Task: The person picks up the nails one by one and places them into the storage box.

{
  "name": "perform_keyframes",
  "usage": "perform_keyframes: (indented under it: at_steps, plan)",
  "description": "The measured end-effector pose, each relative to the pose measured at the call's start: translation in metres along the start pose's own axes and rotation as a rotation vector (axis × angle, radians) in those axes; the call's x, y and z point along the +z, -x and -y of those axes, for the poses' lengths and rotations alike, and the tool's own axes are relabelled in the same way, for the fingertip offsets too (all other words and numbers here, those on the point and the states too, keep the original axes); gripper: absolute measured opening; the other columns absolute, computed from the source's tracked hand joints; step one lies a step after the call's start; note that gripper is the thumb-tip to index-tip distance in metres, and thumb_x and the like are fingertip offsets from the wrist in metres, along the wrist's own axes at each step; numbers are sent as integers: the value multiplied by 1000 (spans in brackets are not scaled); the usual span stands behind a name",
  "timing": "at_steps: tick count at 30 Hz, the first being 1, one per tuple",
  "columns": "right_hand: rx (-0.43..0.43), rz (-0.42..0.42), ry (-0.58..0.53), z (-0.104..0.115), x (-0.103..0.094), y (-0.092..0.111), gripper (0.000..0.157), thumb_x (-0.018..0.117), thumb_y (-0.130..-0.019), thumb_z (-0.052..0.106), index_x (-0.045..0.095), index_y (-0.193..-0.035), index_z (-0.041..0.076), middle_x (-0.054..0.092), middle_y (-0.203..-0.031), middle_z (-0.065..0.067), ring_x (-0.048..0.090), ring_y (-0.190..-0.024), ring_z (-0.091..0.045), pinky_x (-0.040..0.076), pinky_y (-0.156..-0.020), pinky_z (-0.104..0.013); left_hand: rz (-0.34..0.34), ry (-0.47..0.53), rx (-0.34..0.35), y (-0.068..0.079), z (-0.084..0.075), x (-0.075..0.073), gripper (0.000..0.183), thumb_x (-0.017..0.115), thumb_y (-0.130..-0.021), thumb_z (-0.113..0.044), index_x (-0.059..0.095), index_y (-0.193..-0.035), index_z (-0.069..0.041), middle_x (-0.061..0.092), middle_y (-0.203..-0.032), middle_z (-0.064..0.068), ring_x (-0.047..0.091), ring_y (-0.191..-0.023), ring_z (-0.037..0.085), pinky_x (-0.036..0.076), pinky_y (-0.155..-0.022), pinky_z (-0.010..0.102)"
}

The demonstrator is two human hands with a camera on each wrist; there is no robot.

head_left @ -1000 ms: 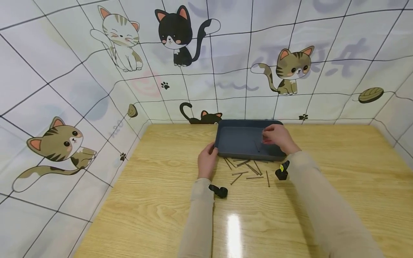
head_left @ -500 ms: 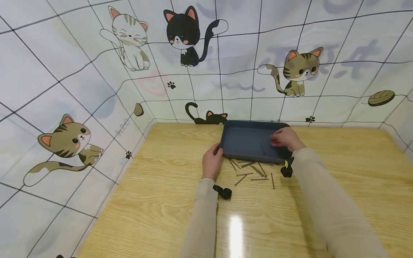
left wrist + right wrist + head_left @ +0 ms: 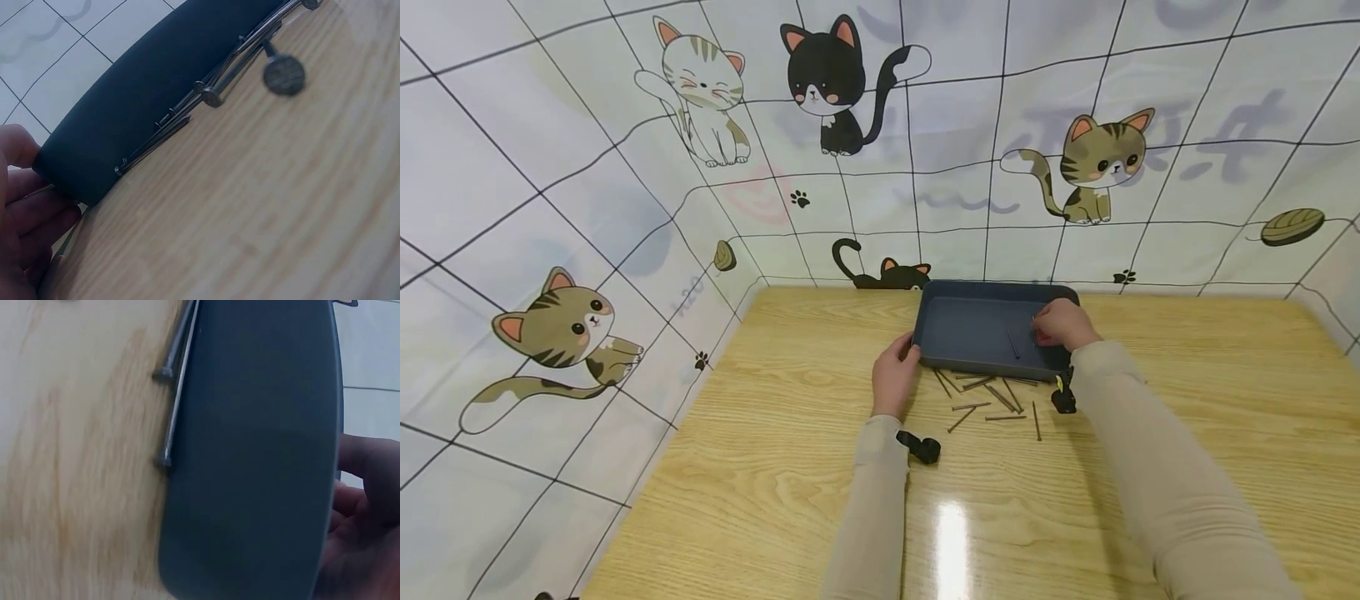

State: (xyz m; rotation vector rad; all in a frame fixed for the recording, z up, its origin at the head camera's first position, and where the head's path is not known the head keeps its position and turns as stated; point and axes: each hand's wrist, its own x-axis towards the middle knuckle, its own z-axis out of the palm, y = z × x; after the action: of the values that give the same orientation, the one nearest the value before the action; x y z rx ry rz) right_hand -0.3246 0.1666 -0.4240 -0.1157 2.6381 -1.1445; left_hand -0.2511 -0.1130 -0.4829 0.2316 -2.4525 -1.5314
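A dark blue-grey rectangular tray (image 3: 970,329) stands on the table against the back wall. My left hand (image 3: 895,379) grips its near left corner, thumb at the rim and fingers curled against the side, as the left wrist view shows. My right hand (image 3: 1063,323) is low over the tray's right part, fingertips pinching what looks like a thin nail (image 3: 1034,332), mostly hidden by the fingers. One nail (image 3: 1013,343) lies on the tray floor left of that hand. Several loose nails (image 3: 1002,398) lie on the table along the tray's near side, some against its wall (image 3: 153,147).
The wood-grain table (image 3: 775,467) reaches to a cloth-covered back wall (image 3: 955,192) printed with cats and grid lines. In the right wrist view, two nails (image 3: 178,394) lie along the tray's outer wall. A small camera sits on each wrist.
The head view has shifted slightly. My right hand has lowered a little into the tray, its fingers turning downward. My left hand stays on the corner, and the loose nails lie as before.
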Motion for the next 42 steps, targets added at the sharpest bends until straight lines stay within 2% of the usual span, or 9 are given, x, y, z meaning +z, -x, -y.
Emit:
perform_keyframes:
  at_steps: [4,8,13,20,24,28,32,38,42]
  plan:
    - [-1,-21,82,5,3,4,23,47,-85,8,63,-77,-7,65,-72,-16,63,-64,-26,51,-60,-34,3,7,2,0,0,0,35,51,-88,-32,58,-121,-26,57,-116,-11,49,-111,9,36,-92,32]
    - [-18,-61,200,10,5,9,30,47,-81,6,53,-52,6,59,-54,-9,61,-55,-25,44,-51,-30,5,19,5,1,-1,0,34,51,-88,-32,58,-121,-26,57,-116,-11,49,-111,10,37,-92,33]
    - [-28,-91,243,14,8,14,38,47,-79,4,44,-43,13,51,-44,-4,50,-41,-20,34,-44,-27,-1,23,18,1,1,0,34,52,-88,-31,58,-121,-26,57,-115,-11,49,-111,12,37,-92,35]
    - [-30,-110,271,10,10,15,37,47,-80,5,49,-44,11,51,-45,-5,44,-39,-18,33,-44,-29,-1,16,21,3,-1,1,34,51,-89,-31,57,-121,-26,57,-115,-11,50,-110,10,38,-91,33]
    - [-24,-99,290,5,10,12,36,44,-83,10,51,-48,9,56,-49,-5,53,-46,-21,39,-51,-32,4,17,18,5,-1,0,34,51,-89,-31,57,-121,-25,57,-115,-12,50,-109,9,38,-91,32]
    - [-25,-69,272,6,7,12,34,40,-87,14,52,-56,7,60,-56,-7,61,-56,-23,45,-62,-38,-6,11,27,2,1,1,33,51,-88,-32,58,-121,-27,57,-115,-12,50,-109,9,38,-91,32]
    - [-43,-40,276,9,5,15,32,39,-89,16,54,-63,4,60,-58,-8,61,-57,-23,45,-62,-38,-11,20,34,1,3,1,33,51,-88,-31,59,-120,-26,58,-115,-10,50,-110,11,38,-91,34]
    - [-119,-65,290,11,0,22,29,41,-90,17,62,-83,-1,57,-57,-6,57,-56,-22,44,-71,-44,-1,41,33,2,-1,-1,33,51,-89,-30,58,-121,-25,58,-115,-9,50,-109,11,38,-91,34]
    - [-120,-60,231,12,-4,31,31,42,-92,20,63,-93,-4,62,-70,-11,60,-64,-22,45,-74,-44,10,44,28,4,-2,-1,34,50,-89,-30,57,-122,-25,58,-115,-7,51,-108,10,39,-90,33]
